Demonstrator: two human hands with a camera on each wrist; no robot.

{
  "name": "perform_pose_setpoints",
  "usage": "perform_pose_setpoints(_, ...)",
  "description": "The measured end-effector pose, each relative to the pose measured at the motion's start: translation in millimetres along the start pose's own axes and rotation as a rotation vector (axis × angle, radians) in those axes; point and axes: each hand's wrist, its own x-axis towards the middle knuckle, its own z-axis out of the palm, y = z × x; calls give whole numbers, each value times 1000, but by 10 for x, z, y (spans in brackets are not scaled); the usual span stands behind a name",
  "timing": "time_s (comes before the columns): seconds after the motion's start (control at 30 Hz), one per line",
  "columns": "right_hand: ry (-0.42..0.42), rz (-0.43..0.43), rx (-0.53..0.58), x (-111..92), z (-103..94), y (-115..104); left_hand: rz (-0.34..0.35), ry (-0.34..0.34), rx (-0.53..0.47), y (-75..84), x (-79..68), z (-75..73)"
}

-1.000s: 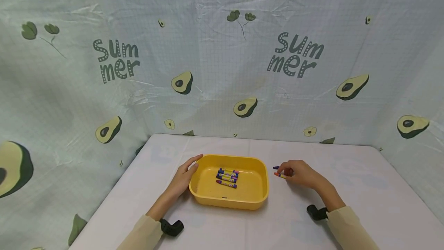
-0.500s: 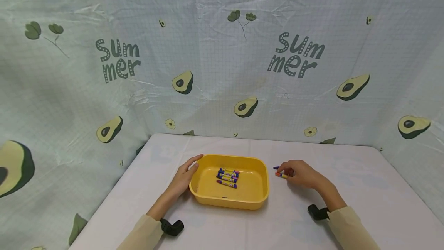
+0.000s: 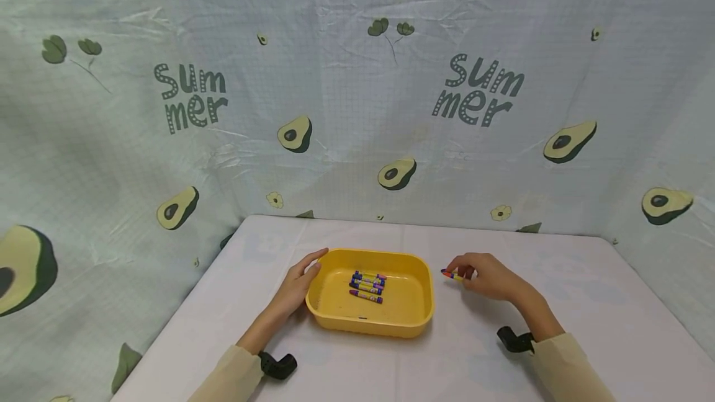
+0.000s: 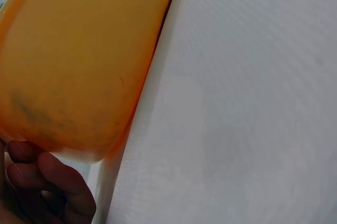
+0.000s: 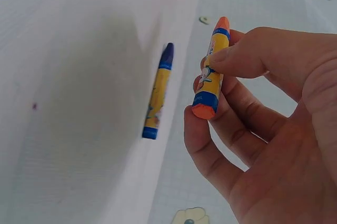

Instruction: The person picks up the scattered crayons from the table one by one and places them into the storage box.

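Observation:
A yellow plastic tray (image 3: 368, 326) stands on the table with several paper-wrapped crayons (image 3: 366, 287) lying in it. At its left end my left hand (image 3: 292, 287) holds the rim; the left wrist view has the curled fingers (image 4: 68, 182) against the tray wall (image 4: 79, 71). To the right of the tray, my right hand (image 3: 487, 276) pinches an orange crayon (image 5: 210, 71) between thumb and fingers, off the table. A dark blue crayon (image 5: 159, 92) lies on the table beside that hand; in the head view the orange one nearly covers it.
The white-covered table (image 3: 357, 371) reaches back to a printed cloth (image 3: 346, 79) with avocado pictures. A black wrist mount (image 3: 277, 366) sticks out at the left wrist, and another black mount (image 3: 515, 340) at the right.
My right hand has raised the orange crayon slightly off the table, and it now overlaps the dark blue one in the head view. The left hand and tray stay in place.

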Motion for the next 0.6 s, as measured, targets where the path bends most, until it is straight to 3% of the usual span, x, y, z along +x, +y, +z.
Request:
perform_pose_setpoints(0.37,27,-52,6,62,-120,-283,9,-12,0,8,23,-3)
perform_pose_setpoints(0.6,18,-129,24,254,-187,-552,-7,-2,-1,8,2,1)
